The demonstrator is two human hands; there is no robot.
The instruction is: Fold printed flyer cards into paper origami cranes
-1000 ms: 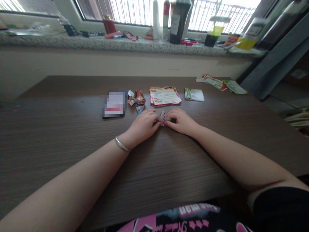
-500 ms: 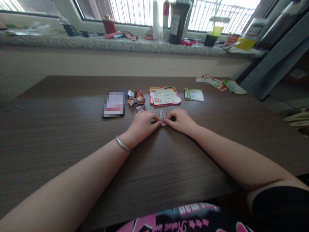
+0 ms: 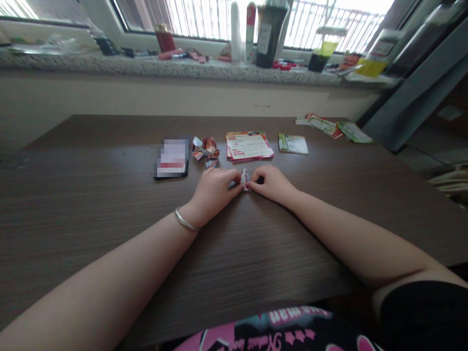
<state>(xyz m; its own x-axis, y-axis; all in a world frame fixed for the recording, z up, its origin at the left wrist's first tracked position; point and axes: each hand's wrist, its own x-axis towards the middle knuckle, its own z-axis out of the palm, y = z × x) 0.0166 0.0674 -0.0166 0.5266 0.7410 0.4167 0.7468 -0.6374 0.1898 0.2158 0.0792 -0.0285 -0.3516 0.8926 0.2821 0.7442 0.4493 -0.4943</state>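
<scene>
Between my hands, at the middle of the brown table [image 3: 234, 253], is a small folded piece of paper [image 3: 244, 178], whitish with reddish marks. My left hand [image 3: 217, 187] wears a silver bangle at the wrist and pinches the paper's left side. From the right, my right hand [image 3: 271, 183] pinches it between thumb and fingertips. The fingers partly hide the paper. Just beyond my left hand lie several folded paper pieces [image 3: 208, 148], orange, brown and white. Straight ahead of my hands rests a stack of printed cards [image 3: 250, 146] with red edges.
Left of the folded pieces lies a dark-edged rectangular item [image 3: 171, 160], its top blurred out. A smaller green-and-white card stack [image 3: 293, 144] sits to the right, with loose cards [image 3: 323, 125] behind it. Bottles and small items line the stone windowsill [image 3: 204, 70].
The folded paper between my fingers looks narrower and slightly lower at its tip. Both hands stay in nearly the same place, still pinching it.
</scene>
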